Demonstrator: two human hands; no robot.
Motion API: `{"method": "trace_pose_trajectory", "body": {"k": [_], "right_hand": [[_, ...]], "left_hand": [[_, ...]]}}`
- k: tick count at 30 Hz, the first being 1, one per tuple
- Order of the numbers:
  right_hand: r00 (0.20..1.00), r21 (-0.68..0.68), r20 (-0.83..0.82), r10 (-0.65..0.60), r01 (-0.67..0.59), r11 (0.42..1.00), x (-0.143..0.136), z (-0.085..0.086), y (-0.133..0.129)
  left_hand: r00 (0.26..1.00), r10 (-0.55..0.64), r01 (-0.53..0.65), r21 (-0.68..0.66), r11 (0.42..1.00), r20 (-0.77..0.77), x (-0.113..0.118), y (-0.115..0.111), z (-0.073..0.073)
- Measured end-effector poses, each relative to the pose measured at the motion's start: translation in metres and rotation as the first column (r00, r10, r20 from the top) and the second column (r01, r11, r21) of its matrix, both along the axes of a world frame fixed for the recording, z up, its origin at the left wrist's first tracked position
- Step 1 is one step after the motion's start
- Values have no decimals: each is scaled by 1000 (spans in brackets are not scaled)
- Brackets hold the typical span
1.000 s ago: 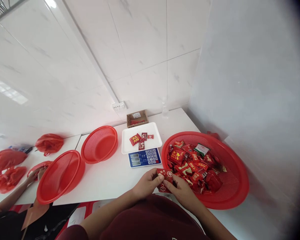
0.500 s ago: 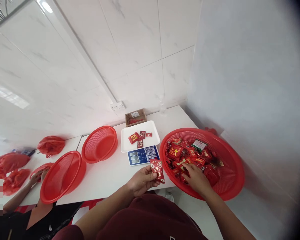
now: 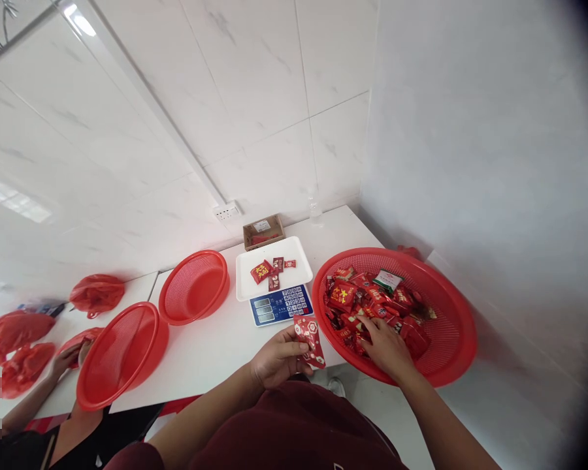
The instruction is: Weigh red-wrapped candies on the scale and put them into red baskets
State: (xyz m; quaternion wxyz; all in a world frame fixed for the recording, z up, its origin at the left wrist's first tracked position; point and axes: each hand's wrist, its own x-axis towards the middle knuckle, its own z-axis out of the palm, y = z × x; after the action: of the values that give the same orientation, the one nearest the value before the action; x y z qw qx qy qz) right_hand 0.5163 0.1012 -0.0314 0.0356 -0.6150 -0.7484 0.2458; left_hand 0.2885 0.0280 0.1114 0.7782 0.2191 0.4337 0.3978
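Note:
My left hand [image 3: 280, 358] pinches a red snack packet [image 3: 310, 341] with pale flower prints, in front of the scale's near edge. Inside the large red plastic basket [image 3: 453, 336] on the right, my right hand [image 3: 386, 346] touches a heap of small wrapped snacks [image 3: 372, 300]; its fingers are apart, with the tips partly among the packets. One green-and-white packet [image 3: 388, 281] lies on that heap. A digital scale [image 3: 280, 305] with a blue keypad bears a white tray [image 3: 294, 251], on which lie several red and dark-red packets [image 3: 262, 271].
Two red baskets, one nearer [image 3: 122, 356] and one farther [image 3: 195, 287], stand left of the scale. Behind it are a cardboard box [image 3: 263, 232] and a clear bottle [image 3: 315, 210]. Red plastic bags [image 3: 97, 294] lie far left, beside another person's hands [image 3: 73, 352].
My right hand has shifted slightly among the packets, its fingers still apart. The packet in my left hand has tilted and sits a little lower. The view has shifted slightly.

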Motion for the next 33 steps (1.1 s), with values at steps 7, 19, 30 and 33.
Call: {"method": "trace_pose_trajectory", "body": {"k": [7,19,30,33], "right_hand": [[1000,22,-7,-7,7,1000,-1,-6,2],[987,-67,-9,-162,161,985,-30,9,56],[952,-147,17,-307,306,941,-46,8,75],[912,-115,-89,-400,389,914,-44,8,73]], "left_hand": [[994,112,-112,26,993,1,-7,-2,-4],[955,281,-265,153,952,-94,-41,-20,-8],[970,218,-212,64,975,-112,-77,-12,-8],[971,203,-194,77,978,-128,-95,-4,-2]]}}
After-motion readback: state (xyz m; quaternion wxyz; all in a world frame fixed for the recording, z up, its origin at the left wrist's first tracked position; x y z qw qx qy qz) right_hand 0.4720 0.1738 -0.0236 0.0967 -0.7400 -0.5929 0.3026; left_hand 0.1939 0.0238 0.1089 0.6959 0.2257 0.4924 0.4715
